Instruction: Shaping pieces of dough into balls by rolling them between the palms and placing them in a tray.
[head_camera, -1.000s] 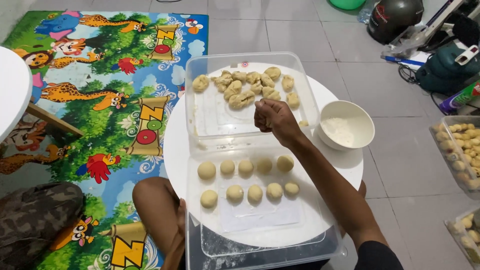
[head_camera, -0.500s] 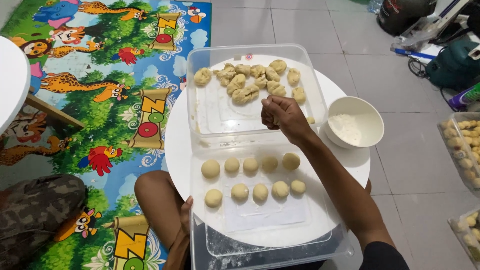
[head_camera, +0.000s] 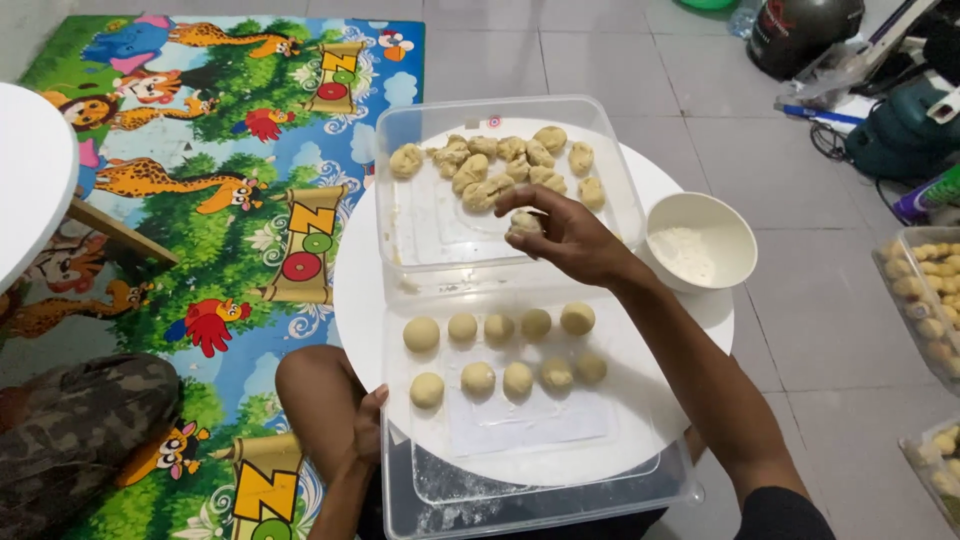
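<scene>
My right hand (head_camera: 565, 235) is over the far clear plastic tub (head_camera: 400, 215), fingers closed on a small piece of dough (head_camera: 523, 225). Several rough dough pieces (head_camera: 495, 165) lie at the back of that tub. Several smooth dough balls (head_camera: 500, 350) sit in two rows on a clear lid (head_camera: 640, 400) nearer to me. My left hand (head_camera: 365, 430) rests on my bare knee (head_camera: 320, 395) at the round white table's (head_camera: 350, 290) near edge, holding nothing.
A white bowl of flour (head_camera: 700, 245) stands right of the tub. Clear containers of dough pieces (head_camera: 925, 290) sit on the tiled floor at the right. A colourful animal play mat (head_camera: 220, 210) covers the floor at the left, with another white table (head_camera: 30, 170) and a camouflage-clad leg (head_camera: 70, 440).
My right hand has picked a piece of dough from the far tub and drawn it slightly back toward me. The camera view has shifted a little.
</scene>
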